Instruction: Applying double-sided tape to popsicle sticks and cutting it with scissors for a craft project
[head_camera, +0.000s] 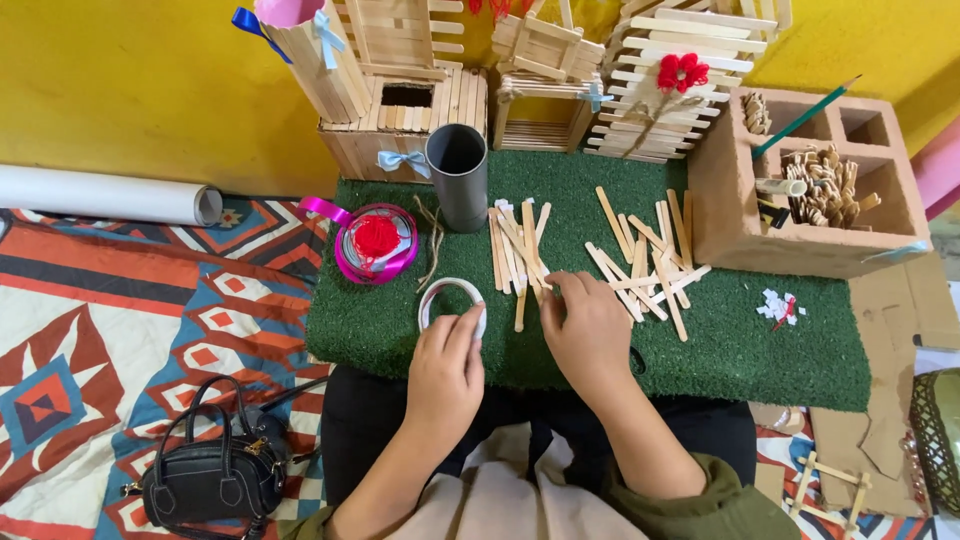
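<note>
Your left hand pinches the tape roll; right hand, fingers curled, picks at the craft sticks on the green mat. Sorting step; next, isolate one stick cleanly.

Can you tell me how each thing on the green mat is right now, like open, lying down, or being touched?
left hand: resting on the white tape ring.
right hand: fingertips on the wooden sticks, which lie flat, scattered.
grey tube: upright, open on top.
pink ribbon spool: lying flat.
black handbag: closed.

Hands at wooden sticks
</note>
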